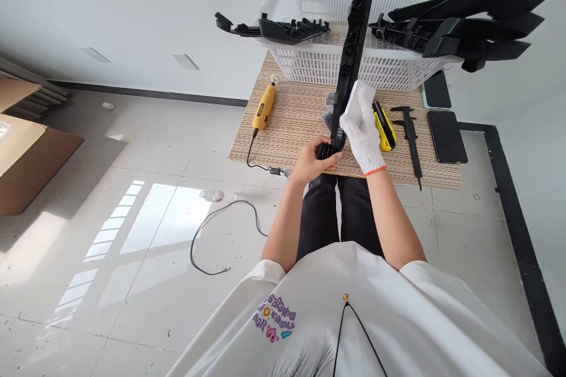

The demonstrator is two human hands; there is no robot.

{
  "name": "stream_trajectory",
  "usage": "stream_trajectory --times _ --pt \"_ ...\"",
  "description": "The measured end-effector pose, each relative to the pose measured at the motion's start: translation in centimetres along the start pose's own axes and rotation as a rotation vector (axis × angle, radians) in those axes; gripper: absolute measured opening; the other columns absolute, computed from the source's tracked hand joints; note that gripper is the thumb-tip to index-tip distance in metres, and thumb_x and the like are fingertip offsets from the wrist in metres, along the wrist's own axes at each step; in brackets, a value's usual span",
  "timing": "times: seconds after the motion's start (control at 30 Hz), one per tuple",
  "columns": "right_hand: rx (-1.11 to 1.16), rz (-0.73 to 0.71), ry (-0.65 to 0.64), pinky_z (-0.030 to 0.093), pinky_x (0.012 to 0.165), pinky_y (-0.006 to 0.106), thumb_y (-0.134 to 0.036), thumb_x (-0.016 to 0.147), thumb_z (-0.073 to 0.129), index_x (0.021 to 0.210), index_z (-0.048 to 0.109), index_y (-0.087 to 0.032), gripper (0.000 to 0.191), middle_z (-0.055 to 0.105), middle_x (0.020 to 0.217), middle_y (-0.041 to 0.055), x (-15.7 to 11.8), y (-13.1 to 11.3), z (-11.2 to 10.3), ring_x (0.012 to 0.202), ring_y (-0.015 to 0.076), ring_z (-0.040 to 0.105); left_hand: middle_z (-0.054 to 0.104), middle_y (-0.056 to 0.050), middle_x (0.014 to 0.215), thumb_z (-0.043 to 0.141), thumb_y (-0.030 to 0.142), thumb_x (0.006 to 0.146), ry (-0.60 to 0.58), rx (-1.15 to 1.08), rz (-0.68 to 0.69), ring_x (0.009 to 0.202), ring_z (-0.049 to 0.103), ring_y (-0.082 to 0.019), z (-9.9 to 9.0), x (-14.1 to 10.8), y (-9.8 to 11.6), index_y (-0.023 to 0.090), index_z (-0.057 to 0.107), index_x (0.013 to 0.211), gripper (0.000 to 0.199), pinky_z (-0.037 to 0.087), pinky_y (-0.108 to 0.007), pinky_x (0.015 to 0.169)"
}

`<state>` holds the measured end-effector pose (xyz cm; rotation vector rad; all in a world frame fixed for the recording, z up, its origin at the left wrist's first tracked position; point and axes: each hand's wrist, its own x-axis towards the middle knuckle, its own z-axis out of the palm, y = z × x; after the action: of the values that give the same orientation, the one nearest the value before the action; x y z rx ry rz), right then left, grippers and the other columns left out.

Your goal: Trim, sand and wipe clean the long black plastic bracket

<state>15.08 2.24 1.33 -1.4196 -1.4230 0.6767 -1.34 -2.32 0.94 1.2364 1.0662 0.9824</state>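
My bare left hand (312, 159) grips the near end of a long black plastic trim piece (351, 53), thumb on one side and fingers on the other. The piece slants up and away past the basket's front wall. My right hand (363, 129), in a white knit glove with an orange cuff edge, is closed around a white block (360, 100) against the trim's right side. Whether block and plastic touch, I cannot tell. Just right of the glove lies a yellow utility knife (384, 126). Grey foam-like scraps (328, 111) sit left of the trim.
A white basket (300, 62) at the table's back holds more black trim parts (477, 29), overhanging both sides. On the striped table (292, 129) lie a yellow corded rotary tool (264, 107), black calipers (411, 141) and two phones (447, 136). A cable (194, 235) and cardboard box (35, 153) occupy the floor.
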Motion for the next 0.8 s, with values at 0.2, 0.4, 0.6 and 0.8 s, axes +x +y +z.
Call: stream_trajectory --times 0.2,0.4,0.6,0.8 --pt "-0.083 -0.139 0.028 0.041 0.117 0.046 -0.05 0.096 0.054 0.147 0.049 -0.03 0.055 0.058 0.143 0.0044 -1.5 -1.0 -0.5 0.135 0.0247 0.053 0.064 0.004 0.065 0.082 0.042 0.073 0.023 0.049 0.016 0.057 0.066 -0.014 0.0 0.1 -0.6 0.02 0.059 0.097 0.039 0.063 -0.031 0.061" --pt "-0.162 -0.291 -0.116 0.043 0.114 0.038 -0.044 0.102 0.041 0.151 0.046 -0.023 0.053 0.064 0.134 0.0064 -0.2 -0.5 -1.9 0.132 0.0239 0.057 0.062 0.004 0.063 0.081 0.038 0.073 0.009 0.05 0.042 0.057 0.063 -0.013 0.1 0.1 -0.2 0.02 0.057 0.091 0.035 0.06 -0.03 0.059" --pt "-0.196 -0.328 -0.145 0.036 0.119 0.049 -0.043 0.098 0.045 0.16 0.026 -0.023 0.068 0.043 0.158 0.0089 2.2 -0.5 -2.0 0.137 0.0297 0.053 0.064 0.003 0.066 0.078 0.038 0.074 0.011 0.055 0.008 0.056 0.064 -0.013 0.1 0.1 0.0 0.02 0.057 0.09 0.032 0.06 -0.03 0.059" --pt "-0.111 -0.262 -0.137 0.04 0.118 0.047 -0.048 0.094 0.051 0.158 0.03 -0.028 0.07 0.023 0.169 0.0036 1.5 -0.7 -1.3 0.154 0.0304 0.027 0.065 0.004 0.067 0.074 0.039 0.078 0.033 0.156 0.019 0.058 0.067 -0.015 0.2 0.1 -0.3 0.023 0.051 0.093 0.032 0.059 -0.031 0.062"
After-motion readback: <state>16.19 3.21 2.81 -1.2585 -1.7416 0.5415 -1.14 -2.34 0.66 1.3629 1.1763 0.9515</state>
